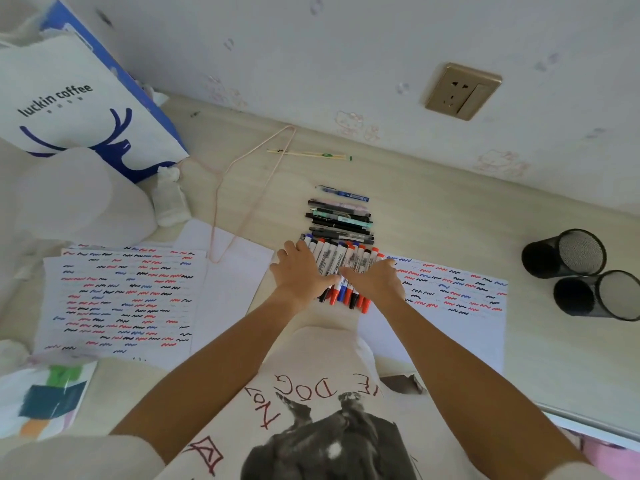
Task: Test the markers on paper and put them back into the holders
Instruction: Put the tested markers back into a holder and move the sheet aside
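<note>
- Resting flat on a row of markers (341, 263), the left hand (300, 271) and right hand (375, 282) lie side by side with fingers straight; neither grip closes round anything.
- The markers lie packed together on the table (433, 220), white barrels with red, blue and black caps, their lower ends showing between the two wrists.
- Just beyond them, touching the row, sits a stack of darker pens (341, 220), with one blue pen (344, 194) a little apart behind it.
- A sheet of paper (457, 306) covered in red, blue and black squiggles lies under the right hand's side; more scribbled sheets (117, 299) lie to the left.
- Two black mesh holders (585, 275) lie on their sides at the right edge, well apart from the markers.
- Near the wall lie chopsticks (308, 154) and a pink wire hanger (242, 188); a coffee bag (79, 98) stands far left.
</note>
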